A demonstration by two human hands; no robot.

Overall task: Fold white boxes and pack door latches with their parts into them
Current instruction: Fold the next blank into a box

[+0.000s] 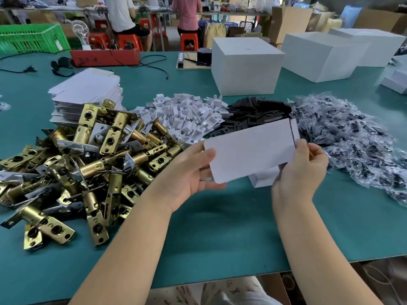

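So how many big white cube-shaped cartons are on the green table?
3: one big white carton behind the parts piles, two more at far right. Others may sit outside the view.

**A green table with piles of parts**

The table (220,234) has a teal green top. On its left side lies a big heap of brass door latches (83,170). Behind the heap stands a stack of flat white box blanks (88,93). In the middle is a pile of small white card inserts (187,117), and just beside it, to the right, a pile of black plates (257,111). Further right lies a heap of small clear bags (352,139) with dark parts inside. At the back stand large white boxes (246,67), a red tray (105,58), a green crate (33,38) and black cables (154,67).
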